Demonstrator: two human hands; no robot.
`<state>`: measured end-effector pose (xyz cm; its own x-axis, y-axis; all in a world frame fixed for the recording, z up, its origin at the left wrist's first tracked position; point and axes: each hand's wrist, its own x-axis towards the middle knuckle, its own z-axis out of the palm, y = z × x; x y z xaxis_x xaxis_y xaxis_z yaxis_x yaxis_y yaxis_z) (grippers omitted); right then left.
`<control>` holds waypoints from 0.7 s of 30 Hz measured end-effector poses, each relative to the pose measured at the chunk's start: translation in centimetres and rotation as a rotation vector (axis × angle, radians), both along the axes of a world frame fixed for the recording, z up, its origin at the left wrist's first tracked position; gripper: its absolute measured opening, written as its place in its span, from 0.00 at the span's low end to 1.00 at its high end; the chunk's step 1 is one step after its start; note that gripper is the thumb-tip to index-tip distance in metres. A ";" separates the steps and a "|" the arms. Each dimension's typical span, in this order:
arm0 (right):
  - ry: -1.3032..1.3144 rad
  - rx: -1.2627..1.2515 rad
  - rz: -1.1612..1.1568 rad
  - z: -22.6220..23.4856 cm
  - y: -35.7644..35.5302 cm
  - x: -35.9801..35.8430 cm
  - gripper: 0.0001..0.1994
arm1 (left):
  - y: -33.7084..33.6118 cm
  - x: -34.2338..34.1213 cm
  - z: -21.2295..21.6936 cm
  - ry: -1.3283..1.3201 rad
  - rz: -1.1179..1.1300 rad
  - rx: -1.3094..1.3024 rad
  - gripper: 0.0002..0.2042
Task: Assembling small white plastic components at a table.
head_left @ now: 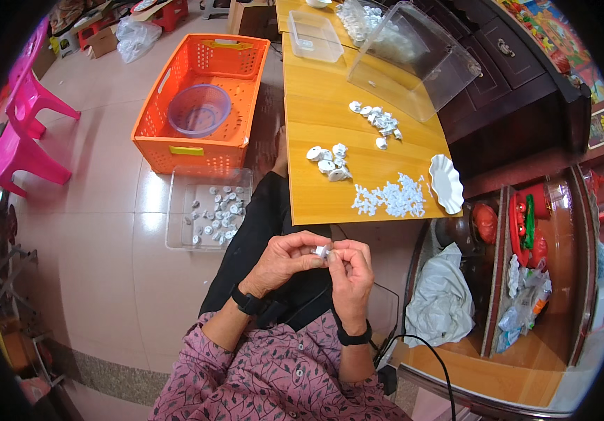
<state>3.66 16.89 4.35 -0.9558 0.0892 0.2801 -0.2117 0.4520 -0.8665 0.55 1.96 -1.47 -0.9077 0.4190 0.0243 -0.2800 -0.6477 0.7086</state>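
Over my lap, just off the table's near edge, my left hand (277, 263) and my right hand (350, 272) meet fingertip to fingertip. Pinched between them is a small white plastic part (321, 250), mostly covered by my fingers. On the yellow wooden table (316, 203) ahead lie a pile of tiny white pieces (394, 198), a cluster of round white parts (329, 163) and a further heap of white parts (380, 123). A clear shallow bin (188, 237) on the floor at my left holds several round white-and-grey pieces.
An orange crate (190, 152) with a translucent purple bowl (199, 111) stands on the floor, left of the table. A white scalloped dish (446, 186) sits by the table's right edge. Clear containers (314, 38) are farther back. Dark drawers (505, 49) border the right; pink stools (28, 154) stand left.
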 end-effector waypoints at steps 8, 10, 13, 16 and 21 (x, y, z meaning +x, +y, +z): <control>0.020 0.023 -0.012 -0.5 0.4 0.2 0.02 | 0.3 0.0 -0.1 0.039 0.001 -0.058 0.15; 0.034 0.096 -0.014 -0.3 0.4 0.2 0.02 | 0.3 0.0 0.0 0.080 0.010 -0.089 0.15; 0.029 0.083 -0.005 -0.3 0.3 0.1 0.02 | 0.3 0.0 0.0 0.091 0.025 -0.095 0.15; 0.013 0.091 0.002 -0.2 0.2 0.1 0.03 | 0.3 0.0 -0.1 0.055 0.030 -0.057 0.15; 0.051 0.133 -0.029 -0.6 0.1 0.1 0.03 | 0.2 0.1 0.1 0.076 0.037 -0.096 0.15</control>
